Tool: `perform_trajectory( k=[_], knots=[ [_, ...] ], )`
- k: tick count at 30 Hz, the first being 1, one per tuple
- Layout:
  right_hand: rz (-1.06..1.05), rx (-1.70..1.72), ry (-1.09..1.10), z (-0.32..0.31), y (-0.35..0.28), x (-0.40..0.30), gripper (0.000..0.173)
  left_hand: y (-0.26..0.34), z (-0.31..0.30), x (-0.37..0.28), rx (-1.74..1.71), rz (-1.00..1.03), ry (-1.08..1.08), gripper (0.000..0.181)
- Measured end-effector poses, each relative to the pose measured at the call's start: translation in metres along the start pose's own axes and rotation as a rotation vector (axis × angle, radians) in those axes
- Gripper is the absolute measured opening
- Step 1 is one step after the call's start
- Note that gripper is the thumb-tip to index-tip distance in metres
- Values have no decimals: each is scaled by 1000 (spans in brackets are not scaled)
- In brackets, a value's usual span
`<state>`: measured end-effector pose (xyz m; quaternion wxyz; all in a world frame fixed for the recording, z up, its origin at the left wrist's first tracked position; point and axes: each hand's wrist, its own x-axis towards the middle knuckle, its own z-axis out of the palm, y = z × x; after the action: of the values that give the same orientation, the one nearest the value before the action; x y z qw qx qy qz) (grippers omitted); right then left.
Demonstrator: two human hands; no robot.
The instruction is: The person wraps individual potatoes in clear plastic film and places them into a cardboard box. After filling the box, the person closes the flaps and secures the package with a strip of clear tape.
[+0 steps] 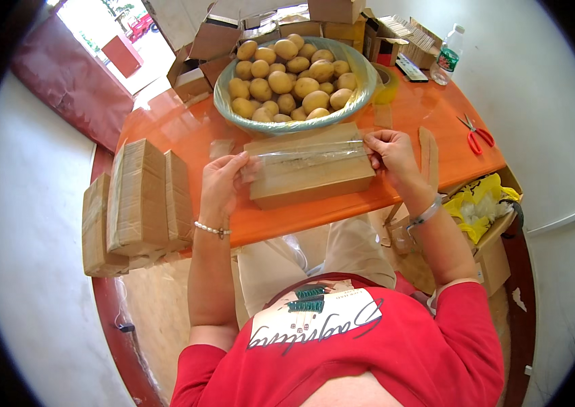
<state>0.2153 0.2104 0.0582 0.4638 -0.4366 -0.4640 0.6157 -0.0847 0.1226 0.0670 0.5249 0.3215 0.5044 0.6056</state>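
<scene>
A strip of clear packing tape [313, 154] stretches between my two hands, along the top of a closed brown cardboard box [313, 175]. My left hand [222, 178] pinches the tape's left end between thumb and fingers, just past the box's left side. At the right end, my right hand [388, 152] grips the tape beside the box's right edge. The box lies on an orange table [287, 216] in front of me. Whether the tape touches the box along its whole length, I cannot tell.
Behind the box stands a plastic-lined basin [292, 124] heaped with potatoes [287, 81]. Several cardboard boxes [137, 198] stand at the left edge. Red-handled scissors [476, 137], a cardboard strip [427, 157], a tape roll [387, 86] and a plastic bottle [448, 56] are on the right.
</scene>
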Motion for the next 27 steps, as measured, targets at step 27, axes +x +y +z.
perform_trajectory(
  k=[27],
  knots=[
    [23,78,71,2,23,10,36,-2,1,1,-21,3,33,12]
  ],
)
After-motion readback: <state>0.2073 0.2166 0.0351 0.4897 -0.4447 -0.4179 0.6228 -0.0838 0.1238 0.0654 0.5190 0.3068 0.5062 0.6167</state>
